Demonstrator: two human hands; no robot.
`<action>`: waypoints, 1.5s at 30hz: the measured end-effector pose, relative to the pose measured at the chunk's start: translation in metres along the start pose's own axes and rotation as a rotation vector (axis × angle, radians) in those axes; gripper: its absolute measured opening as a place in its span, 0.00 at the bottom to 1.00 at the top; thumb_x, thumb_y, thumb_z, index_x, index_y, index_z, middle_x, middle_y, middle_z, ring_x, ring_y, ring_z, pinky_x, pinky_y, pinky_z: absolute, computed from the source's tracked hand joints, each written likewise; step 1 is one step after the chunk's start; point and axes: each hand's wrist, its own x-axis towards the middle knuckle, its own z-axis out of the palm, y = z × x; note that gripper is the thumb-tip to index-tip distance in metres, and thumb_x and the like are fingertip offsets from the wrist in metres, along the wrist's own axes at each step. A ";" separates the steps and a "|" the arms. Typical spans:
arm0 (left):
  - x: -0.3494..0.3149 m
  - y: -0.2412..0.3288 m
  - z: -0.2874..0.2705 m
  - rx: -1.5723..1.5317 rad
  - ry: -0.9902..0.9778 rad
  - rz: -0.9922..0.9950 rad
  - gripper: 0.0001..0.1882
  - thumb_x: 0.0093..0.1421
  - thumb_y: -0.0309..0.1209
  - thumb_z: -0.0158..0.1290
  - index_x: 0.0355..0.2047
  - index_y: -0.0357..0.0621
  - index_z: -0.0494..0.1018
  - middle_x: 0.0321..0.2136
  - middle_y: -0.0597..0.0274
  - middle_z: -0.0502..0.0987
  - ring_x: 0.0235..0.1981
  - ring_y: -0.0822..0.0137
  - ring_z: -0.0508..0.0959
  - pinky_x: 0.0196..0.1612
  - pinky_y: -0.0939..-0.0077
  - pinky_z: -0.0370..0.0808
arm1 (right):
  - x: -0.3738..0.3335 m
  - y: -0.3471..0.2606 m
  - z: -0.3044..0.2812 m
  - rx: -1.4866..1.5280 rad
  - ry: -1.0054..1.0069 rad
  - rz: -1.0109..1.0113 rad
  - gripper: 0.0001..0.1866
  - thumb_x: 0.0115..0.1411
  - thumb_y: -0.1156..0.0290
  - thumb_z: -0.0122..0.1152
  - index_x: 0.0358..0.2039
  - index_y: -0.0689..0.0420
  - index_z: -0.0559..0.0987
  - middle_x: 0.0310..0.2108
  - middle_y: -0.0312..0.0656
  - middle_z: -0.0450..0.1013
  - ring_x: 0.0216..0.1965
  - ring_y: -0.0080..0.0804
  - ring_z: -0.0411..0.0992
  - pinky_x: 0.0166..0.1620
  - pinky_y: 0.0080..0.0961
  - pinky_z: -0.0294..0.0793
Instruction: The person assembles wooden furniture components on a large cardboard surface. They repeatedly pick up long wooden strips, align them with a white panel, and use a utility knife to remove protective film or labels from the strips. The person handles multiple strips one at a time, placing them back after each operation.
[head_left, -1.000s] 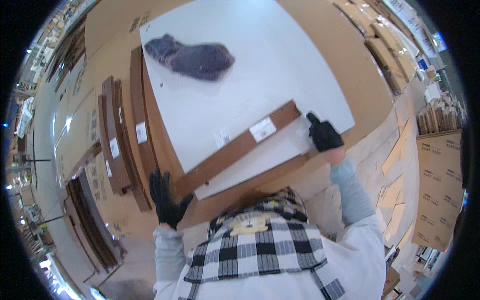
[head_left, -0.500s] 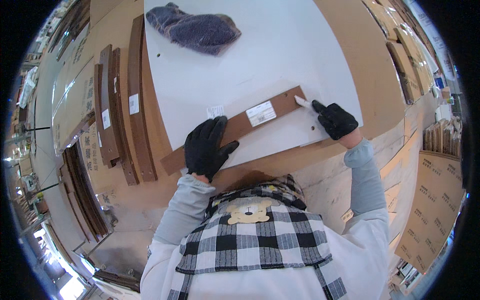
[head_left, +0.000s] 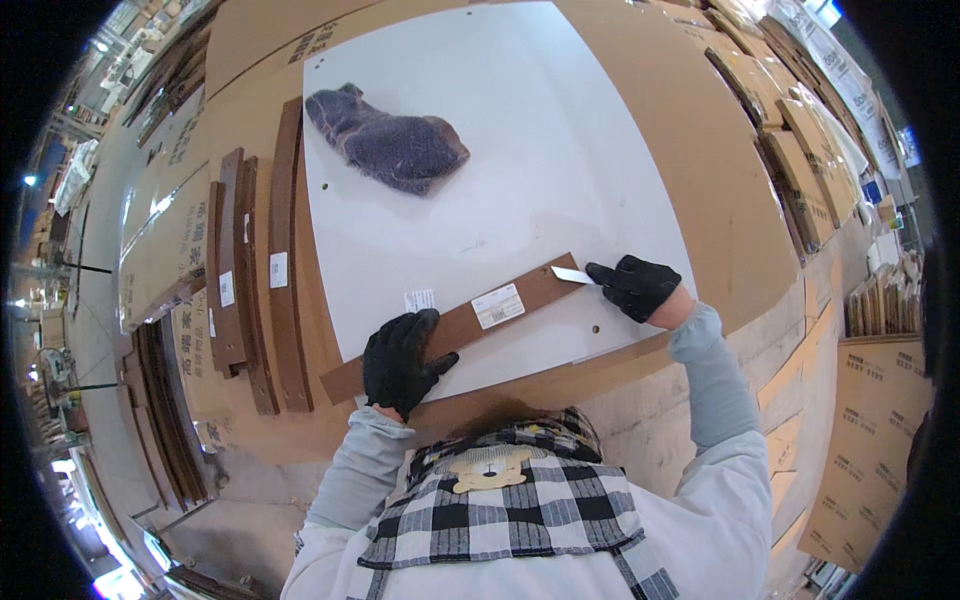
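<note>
Brown wooden strip [head_left: 455,325] lying slantwise across the near part of a white panel [head_left: 520,190], bearing a white label [head_left: 498,305]. Pinned at its lower left end by the left hand [head_left: 402,362], black-gloved, fingers spread flat over the wood. At the strip's upper right end, the right hand [head_left: 637,287], also gloved, fingers closed in a pinch on a small pale blade-like piece [head_left: 572,274] touching the end. Further up the panel, a dark purple cloth [head_left: 385,145]. Left of the panel, more brown strips [head_left: 262,290] side by side on cardboard [head_left: 720,180].
</note>
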 end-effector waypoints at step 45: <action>0.011 -0.012 0.010 0.069 0.014 0.016 0.30 0.52 0.46 0.57 0.53 0.50 0.68 0.50 0.58 0.71 0.52 0.58 0.70 0.55 0.62 0.67 | 0.009 -0.144 0.019 1.512 -0.542 -0.218 0.11 0.55 0.72 0.61 0.36 0.67 0.78 0.32 0.50 0.77 0.33 0.39 0.77 0.36 0.29 0.76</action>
